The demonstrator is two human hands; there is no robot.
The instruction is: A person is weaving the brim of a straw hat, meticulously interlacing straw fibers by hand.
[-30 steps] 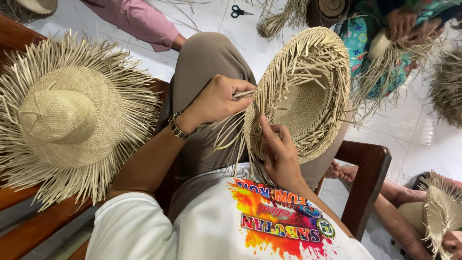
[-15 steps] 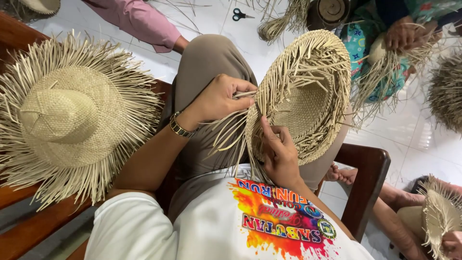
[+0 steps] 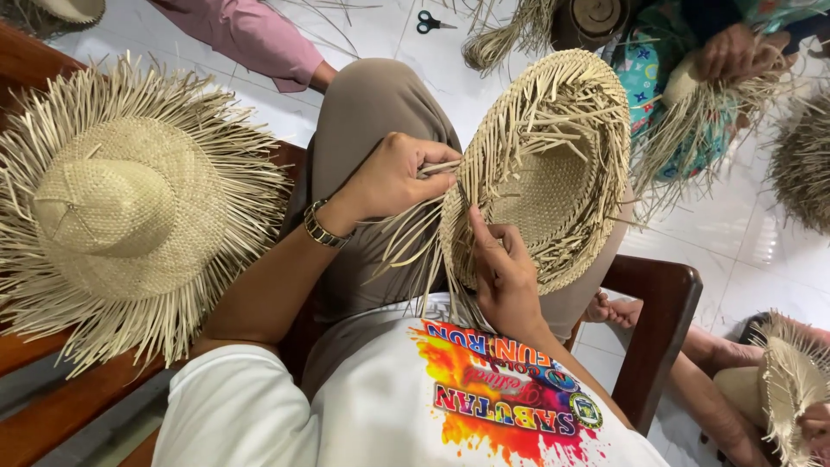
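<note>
Two hands worked on one unfinished straw hat [image 3: 553,164], which rested upside down on the person's lap, its hollow crown facing up and its brim still a fringe of loose strips. The left hand [image 3: 393,177] came in from the left with the wrist bent, a metal wristwatch [image 3: 322,227] on it, and its fingers were curled tight around a few loose straw strips [image 3: 406,242] at the brim's near edge. The right hand [image 3: 501,268] lay below the hat, palm toward the weave, fingers [image 3: 481,232] pressed together against the brim's rim; whether it pinched a strip there could not be told.

One second hat [image 3: 121,216], crown up and ringed by an unwoven fringe, lay on the wooden bench [image 3: 52,406] to the person's left, well apart from both hands. One pair of scissors [image 3: 430,22] lay on the white tiled floor [image 3: 761,251] beyond the knees.

Counting the others' work, at least three more fringed straw pieces showed at the right: one under another person's hands [image 3: 735,56] at the top, one at the far right edge, and one at the lower right corner. A pink sleeve [image 3: 251,35] reached in at the top left.
</note>
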